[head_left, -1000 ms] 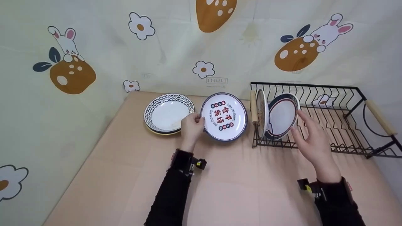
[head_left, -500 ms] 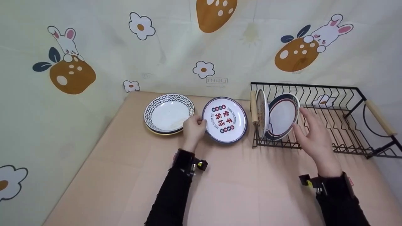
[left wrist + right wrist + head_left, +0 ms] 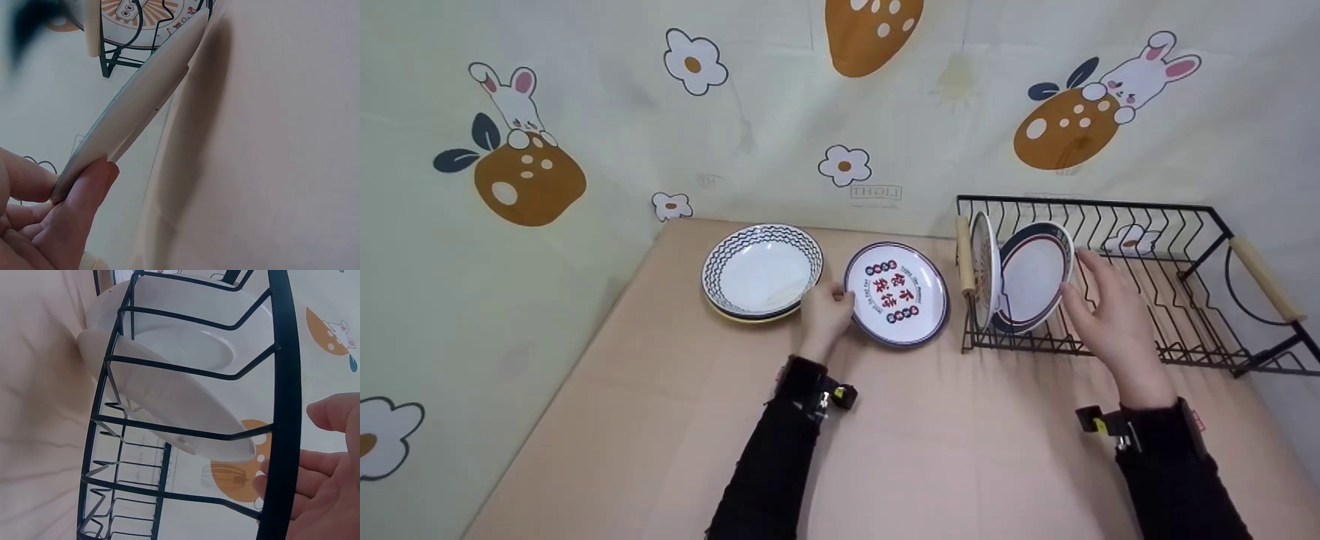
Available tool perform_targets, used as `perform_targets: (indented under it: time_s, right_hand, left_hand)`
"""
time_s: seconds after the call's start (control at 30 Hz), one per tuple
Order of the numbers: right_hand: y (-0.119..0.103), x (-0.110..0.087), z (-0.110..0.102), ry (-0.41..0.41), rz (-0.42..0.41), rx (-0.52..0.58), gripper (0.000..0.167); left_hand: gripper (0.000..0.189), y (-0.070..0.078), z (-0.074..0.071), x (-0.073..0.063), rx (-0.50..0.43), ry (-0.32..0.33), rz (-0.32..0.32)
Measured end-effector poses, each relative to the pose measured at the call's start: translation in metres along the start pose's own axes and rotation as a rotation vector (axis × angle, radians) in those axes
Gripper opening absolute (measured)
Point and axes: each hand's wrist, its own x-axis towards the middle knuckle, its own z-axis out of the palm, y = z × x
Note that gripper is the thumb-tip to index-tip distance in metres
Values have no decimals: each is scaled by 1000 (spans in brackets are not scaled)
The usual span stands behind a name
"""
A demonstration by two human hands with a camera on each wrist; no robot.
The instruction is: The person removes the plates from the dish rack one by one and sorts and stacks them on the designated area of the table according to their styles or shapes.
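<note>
On my head view, I have the left hand (image 3: 826, 313) pinching the white printed plate (image 3: 896, 294) at its nine o'clock rim, thumb and fingers on either side of the edge. The left-wrist feed shows me that plate edge-on and tilted, running from seven o'clock up to one, its shadow on the table (image 3: 930, 427). At the plate's nine o'clock I see a patterned bowl (image 3: 765, 270) stacked over a yellow-edged dish (image 3: 746, 319). At its three o'clock stands the black wire rack (image 3: 1155, 205), with a white dish (image 3: 995, 274) upright and a dark-rimmed dish (image 3: 1035, 279) leaning beside it. My right hand (image 3: 1117, 330) sits at that dish's four o'clock, just beside its rim, thumb and fingers spread, gripping nothing.
</note>
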Motion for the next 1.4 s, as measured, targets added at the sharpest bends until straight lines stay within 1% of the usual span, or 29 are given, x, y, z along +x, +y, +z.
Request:
perform_targets:
  time_s: [0.2, 0.33, 0.47, 0.67, 0.87, 0.97, 1.07, 1.17, 1.3, 1.4]
  right_hand:
    - [1, 4, -1, -3, -3, -29, 54]
    - [1, 8, -2, 3, -16, -54, 54]
    - [1, 10, -3, 10, -25, -65, 52]
    - [2, 12, -4, -5, -20, -62, 53]
    - [0, 15, -6, -38, 8, -64, 55]
    - [-1, 16, -6, -60, 29, -62, 55]
    - [-2, 16, -6, -79, 36, -61, 55]
    - [-2, 18, -6, -87, 33, -57, 55]
    - [-2, 20, -7, -96, 34, -49, 55]
    - [-2, 21, -8, -97, 36, -44, 55]
  left_hand:
    - [10, -3, 6, 1, 0, -32, -38]
    - [10, -4, 8, 2, -17, -47, -66]
    - [10, -6, 10, 2, -32, -60, -78]
    - [12, -5, 9, 1, -67, -110, -102]
    - [16, -2, 6, 0, -129, -170, -163]
    - [18, 0, 5, -1, -124, -184, -177]
    - [18, 1, 3, -2, -87, -191, -180]
    - [19, 3, 1, -3, 7, -183, -157]
    - [22, 6, -1, -5, 155, -153, -69]
    - [24, 7, -1, -6, 239, -129, 4]
